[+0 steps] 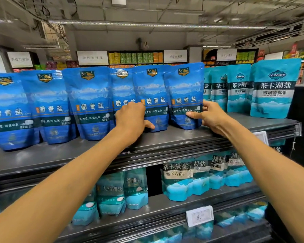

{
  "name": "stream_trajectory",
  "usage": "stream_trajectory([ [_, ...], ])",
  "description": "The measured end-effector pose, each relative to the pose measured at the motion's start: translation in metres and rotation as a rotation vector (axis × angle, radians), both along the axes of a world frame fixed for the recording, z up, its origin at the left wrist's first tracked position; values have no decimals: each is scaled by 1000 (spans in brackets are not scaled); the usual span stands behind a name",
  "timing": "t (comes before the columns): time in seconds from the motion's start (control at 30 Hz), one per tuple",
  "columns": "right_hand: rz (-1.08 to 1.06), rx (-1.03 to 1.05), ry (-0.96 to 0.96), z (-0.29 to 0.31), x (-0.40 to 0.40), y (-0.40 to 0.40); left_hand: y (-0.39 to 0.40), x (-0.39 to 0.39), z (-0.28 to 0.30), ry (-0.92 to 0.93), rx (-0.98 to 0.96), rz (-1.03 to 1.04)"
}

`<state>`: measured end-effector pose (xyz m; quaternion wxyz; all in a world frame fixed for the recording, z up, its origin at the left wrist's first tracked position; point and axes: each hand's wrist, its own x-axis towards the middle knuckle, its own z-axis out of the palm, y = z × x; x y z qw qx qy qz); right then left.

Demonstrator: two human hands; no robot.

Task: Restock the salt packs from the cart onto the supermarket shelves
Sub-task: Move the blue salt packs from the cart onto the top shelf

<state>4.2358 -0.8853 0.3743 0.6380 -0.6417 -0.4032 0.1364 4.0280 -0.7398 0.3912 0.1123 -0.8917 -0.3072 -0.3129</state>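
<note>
Several blue salt packs stand upright in a row on the top shelf [191, 137]. My left hand [131, 118] grips the lower left side of one blue salt pack [152, 92] near the middle of the row. Just to the right, my right hand [209, 116] holds the lower right edge of the rightmost blue salt pack [184, 92], thumb on its front. Both packs rest on the shelf, side by side and slightly overlapping. The cart is out of view.
Teal salt packs [274, 90] stand at the right end of the same shelf. Lower shelves hold more teal and light-blue packs [177, 181], with a price tag [199, 216] on the rail. A bare strip of shelf runs in front of the blue packs.
</note>
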Motion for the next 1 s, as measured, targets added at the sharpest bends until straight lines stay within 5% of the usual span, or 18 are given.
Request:
stream_trajectory([
  [0.27,51,25,79,2,-7,-6,1,-10,-5,-40,-75,-112],
  [0.43,-105,-66,-26,-2,-2,-16,-10,-15,-10,-294,-94,-223],
  [0.6,-257,-38,-129,-9,-8,-40,-38,-14,-14,-539,-338,-435],
  [0.73,-403,279,-134,-21,-24,-71,-88,-4,-43,-650,-573,-664],
  [1.0,-572,507,-131,-104,-66,-166,-168,28,-137,-510,-1057,-1113],
])
